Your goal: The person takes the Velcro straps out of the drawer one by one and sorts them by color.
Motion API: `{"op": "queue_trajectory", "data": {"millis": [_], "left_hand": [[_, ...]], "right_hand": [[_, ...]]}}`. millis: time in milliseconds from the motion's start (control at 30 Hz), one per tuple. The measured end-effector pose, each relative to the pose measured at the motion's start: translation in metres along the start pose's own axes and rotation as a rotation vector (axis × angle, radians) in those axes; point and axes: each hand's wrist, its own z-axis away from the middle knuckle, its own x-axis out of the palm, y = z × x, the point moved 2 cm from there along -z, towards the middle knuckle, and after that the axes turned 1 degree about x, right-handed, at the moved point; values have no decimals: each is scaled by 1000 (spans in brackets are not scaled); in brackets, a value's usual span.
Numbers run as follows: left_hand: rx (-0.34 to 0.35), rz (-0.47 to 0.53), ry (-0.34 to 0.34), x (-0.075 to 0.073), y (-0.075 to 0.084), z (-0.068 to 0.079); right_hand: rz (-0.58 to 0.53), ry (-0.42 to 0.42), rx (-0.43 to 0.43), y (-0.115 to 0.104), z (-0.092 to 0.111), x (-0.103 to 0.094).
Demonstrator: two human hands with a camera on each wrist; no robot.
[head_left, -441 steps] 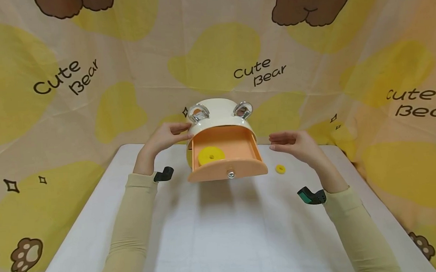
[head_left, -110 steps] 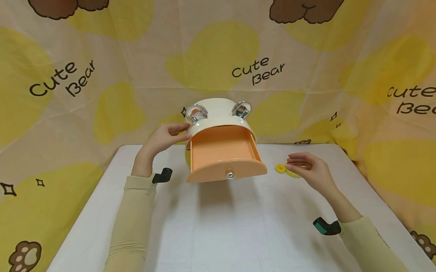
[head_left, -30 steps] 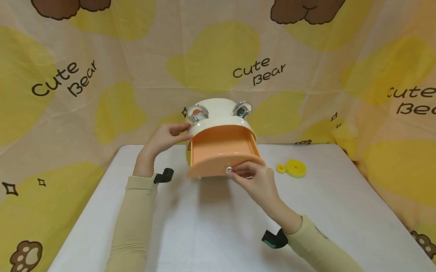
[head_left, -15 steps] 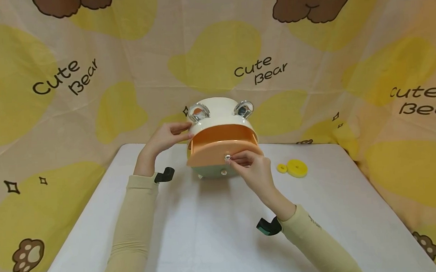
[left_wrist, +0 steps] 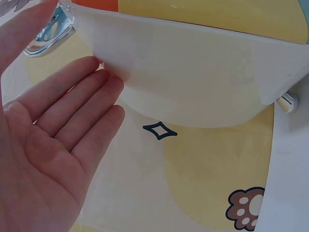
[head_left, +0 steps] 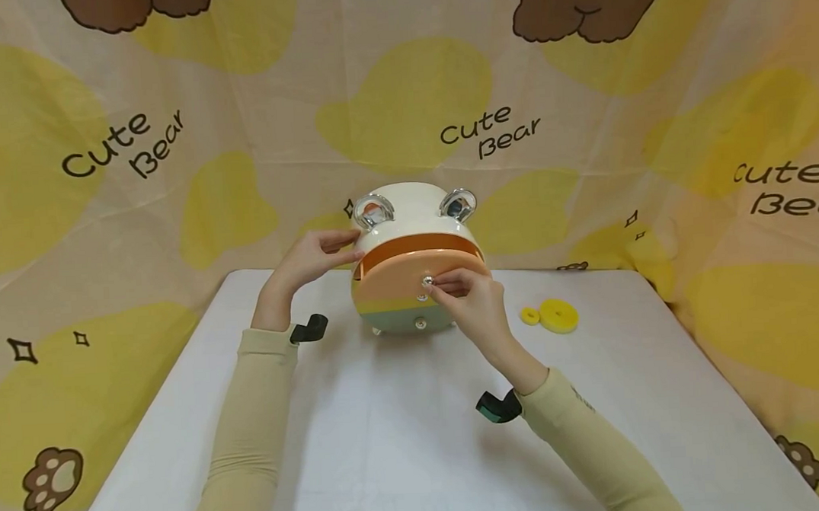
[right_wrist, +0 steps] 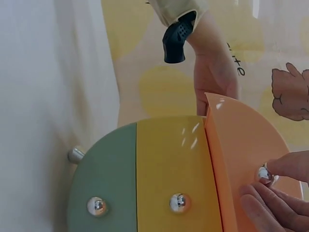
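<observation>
The straight-fingered left hand is apparently steadying a glossy, rounded, cream-topped cabinet on a white table while the right hand is pinching the round silver knob of its jutting peach drawer.

A cream cloth printed with yellow patches and "Cute Bear" lettering hangs behind and beside a white, softly shadowed surface.

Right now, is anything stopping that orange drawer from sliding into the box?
Nothing visible. The right hand pinches the knob on the orange drawer; the left hand is at the side of the box. The large ring and small ring lie off to the right on the table. The space behind the drawer is hidden.
</observation>
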Motion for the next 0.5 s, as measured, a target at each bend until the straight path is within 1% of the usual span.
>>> {"op": "queue_trajectory", "data": {"millis": [300,500], "left_hand": [[0,-11,2,0,-1,-1],[10,-13,-1,1,-1,-1]], "right_hand": [[20,-34,30,4,-14,5],[-2,-45,36,7,-21,7]]}}
